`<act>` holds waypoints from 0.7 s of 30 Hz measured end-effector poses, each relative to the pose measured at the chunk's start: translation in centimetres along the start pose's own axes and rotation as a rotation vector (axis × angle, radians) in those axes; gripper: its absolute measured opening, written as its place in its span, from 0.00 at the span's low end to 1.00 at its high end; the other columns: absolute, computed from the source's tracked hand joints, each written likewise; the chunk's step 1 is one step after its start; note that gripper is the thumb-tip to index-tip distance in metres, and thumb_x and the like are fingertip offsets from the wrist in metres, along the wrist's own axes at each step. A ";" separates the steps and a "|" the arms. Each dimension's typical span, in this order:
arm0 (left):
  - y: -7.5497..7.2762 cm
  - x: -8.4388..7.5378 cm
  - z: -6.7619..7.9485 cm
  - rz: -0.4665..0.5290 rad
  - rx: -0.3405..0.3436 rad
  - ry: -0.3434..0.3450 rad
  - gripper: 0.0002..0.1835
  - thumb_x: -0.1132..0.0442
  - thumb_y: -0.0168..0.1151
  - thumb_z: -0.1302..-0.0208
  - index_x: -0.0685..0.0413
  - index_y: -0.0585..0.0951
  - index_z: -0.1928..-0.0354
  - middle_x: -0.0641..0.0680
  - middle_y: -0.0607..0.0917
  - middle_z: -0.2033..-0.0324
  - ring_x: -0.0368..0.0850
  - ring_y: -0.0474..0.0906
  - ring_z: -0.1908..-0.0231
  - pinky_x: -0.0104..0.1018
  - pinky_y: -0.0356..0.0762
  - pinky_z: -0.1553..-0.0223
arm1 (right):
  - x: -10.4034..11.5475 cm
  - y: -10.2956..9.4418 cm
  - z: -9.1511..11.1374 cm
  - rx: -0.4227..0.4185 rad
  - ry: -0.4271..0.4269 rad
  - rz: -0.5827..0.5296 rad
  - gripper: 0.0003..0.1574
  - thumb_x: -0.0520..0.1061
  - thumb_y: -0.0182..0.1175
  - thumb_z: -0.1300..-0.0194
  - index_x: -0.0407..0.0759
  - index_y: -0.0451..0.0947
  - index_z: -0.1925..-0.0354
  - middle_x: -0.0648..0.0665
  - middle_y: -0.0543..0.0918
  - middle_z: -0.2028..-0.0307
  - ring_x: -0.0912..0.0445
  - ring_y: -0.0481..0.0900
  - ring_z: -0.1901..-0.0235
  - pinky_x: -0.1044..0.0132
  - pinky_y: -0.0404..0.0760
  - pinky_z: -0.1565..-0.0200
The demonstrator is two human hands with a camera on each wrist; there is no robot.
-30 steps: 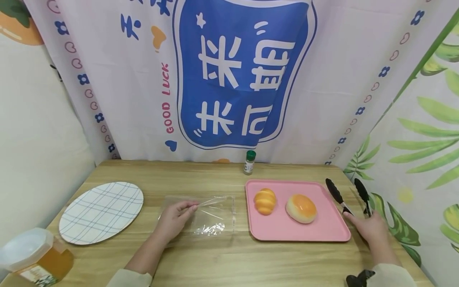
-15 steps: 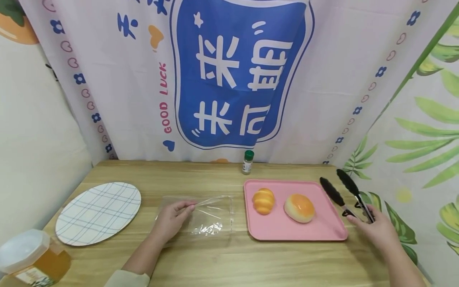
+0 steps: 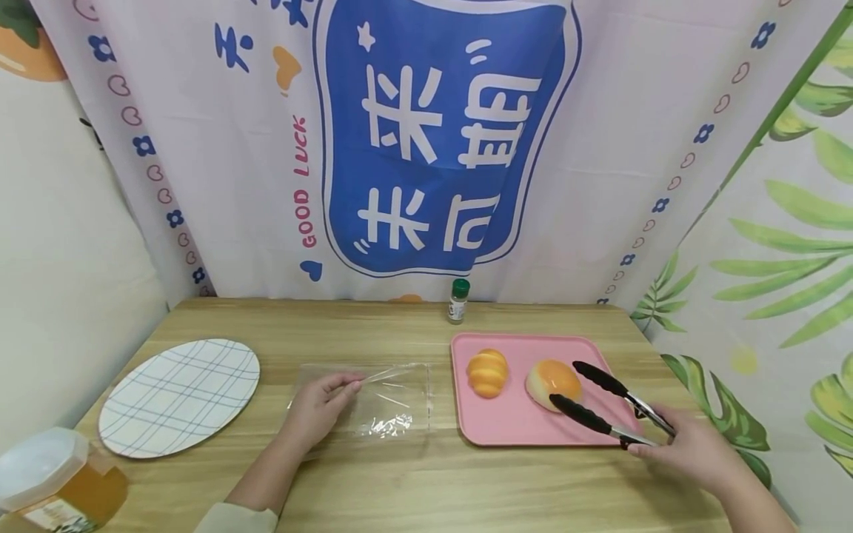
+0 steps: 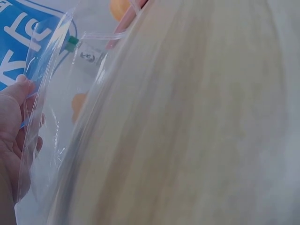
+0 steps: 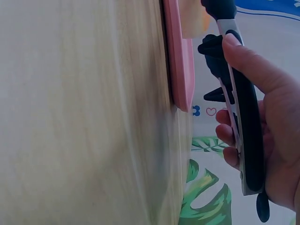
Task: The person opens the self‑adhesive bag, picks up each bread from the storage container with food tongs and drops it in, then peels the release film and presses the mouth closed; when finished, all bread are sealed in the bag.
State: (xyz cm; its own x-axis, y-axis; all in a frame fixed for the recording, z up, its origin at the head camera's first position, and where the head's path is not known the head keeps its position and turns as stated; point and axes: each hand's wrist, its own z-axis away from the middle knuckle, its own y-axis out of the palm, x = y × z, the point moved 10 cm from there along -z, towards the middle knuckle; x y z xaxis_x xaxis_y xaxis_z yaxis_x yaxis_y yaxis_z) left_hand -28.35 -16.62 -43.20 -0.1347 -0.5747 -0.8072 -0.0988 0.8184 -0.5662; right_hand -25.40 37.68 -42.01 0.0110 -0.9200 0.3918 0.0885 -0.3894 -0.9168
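Note:
My left hand (image 3: 322,407) pinches the edge of a clear plastic bag (image 3: 400,396) lying on the table; in the left wrist view the film of the bag (image 4: 51,126) stretches up from the thumb and fingers. My right hand (image 3: 689,444) grips a pair of tongs (image 5: 248,126) with black tips and metal arms. The spread tips of the tongs (image 3: 583,414) overlap the right side of a round bun (image 3: 546,377), one beyond it and one at its near side. The bun and a ridged bread roll (image 3: 488,373) sit on a pink tray (image 3: 480,433).
An oval placemat (image 3: 180,400) with blue checks lies at the left. A lidded tub of amber contents (image 3: 87,488) stands at the front left corner. Behind the tray is a small green-capped shaker (image 3: 458,302), near the table's back edge and a printed cloth (image 3: 266,163).
My right hand has lifted the tongs from the table's right side and swung them left over the tray, to the round bun. The left hand keeps its pinch on the bag.

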 end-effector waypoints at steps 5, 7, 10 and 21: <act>0.0 -0.2 0.0 0.007 -0.001 0.007 0.12 0.55 0.59 0.30 0.51 0.85 0.53 0.56 0.86 0.49 0.57 0.78 0.41 0.56 0.73 0.37 | 0.7 0.4 -0.4 0.019 -0.036 0.025 0.54 0.69 0.71 0.51 0.35 0.71 0.38 0.31 0.82 0.53 0.38 0.81 0.56 0.47 0.82 0.61; 0.0 -0.2 0.1 0.005 -0.001 0.009 0.12 0.56 0.59 0.30 0.51 0.85 0.53 0.56 0.86 0.49 0.57 0.78 0.41 0.56 0.73 0.37 | 0.9 0.7 -0.6 0.030 -0.048 0.018 0.54 0.68 0.72 0.50 0.33 0.70 0.38 0.28 0.79 0.45 0.32 0.77 0.46 0.37 0.80 0.53; 0.0 -0.2 0.1 0.002 -0.001 0.007 0.12 0.56 0.59 0.30 0.51 0.85 0.52 0.57 0.86 0.48 0.57 0.78 0.41 0.57 0.73 0.37 | 1.2 1.0 -0.9 0.039 -0.056 -0.008 0.54 0.67 0.72 0.51 0.32 0.70 0.39 0.28 0.80 0.45 0.32 0.76 0.45 0.36 0.79 0.50; 0.2 -0.1 0.2 0.011 0.008 0.008 0.12 0.57 0.59 0.30 0.52 0.85 0.52 0.56 0.86 0.48 0.57 0.78 0.41 0.56 0.73 0.36 | 1.7 0.5 -0.9 -0.012 -0.062 -0.035 0.50 0.64 0.73 0.49 0.33 0.72 0.39 0.27 0.80 0.46 0.30 0.76 0.45 0.35 0.79 0.51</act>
State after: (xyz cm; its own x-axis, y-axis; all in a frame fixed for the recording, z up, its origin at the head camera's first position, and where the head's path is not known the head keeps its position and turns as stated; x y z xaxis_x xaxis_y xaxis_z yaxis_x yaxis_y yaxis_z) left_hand -28.20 -16.34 -43.25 -0.1436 -0.5653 -0.8123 -0.0889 0.8248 -0.5583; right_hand -26.20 35.85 -41.84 0.0703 -0.9014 0.4272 0.0780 -0.4220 -0.9032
